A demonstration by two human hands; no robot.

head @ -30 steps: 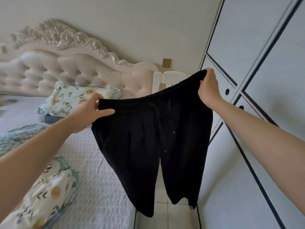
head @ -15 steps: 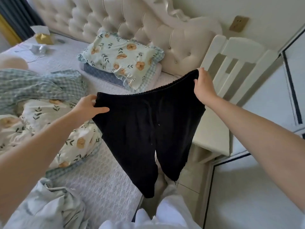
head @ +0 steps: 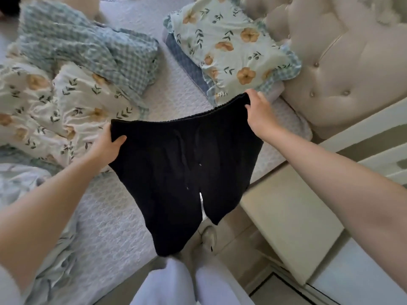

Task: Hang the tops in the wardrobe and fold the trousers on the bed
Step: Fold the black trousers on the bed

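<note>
- The black trousers (head: 187, 172) hang in the middle of the frame, waistband stretched between both hands, legs falling toward the lower centre.
- The left hand (head: 108, 146) grips the left waistband corner, thumb on the front.
- The right hand (head: 259, 115) pinches the right corner, a little higher.
- Behind them lies the bed (head: 105, 216); a flowered pillow (head: 231, 47) is at the upper right, a chequered quilt (head: 88, 47) at the upper left.

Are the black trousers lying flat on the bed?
No: left hand and right hand hold the black trousers up by the waistband.
</note>
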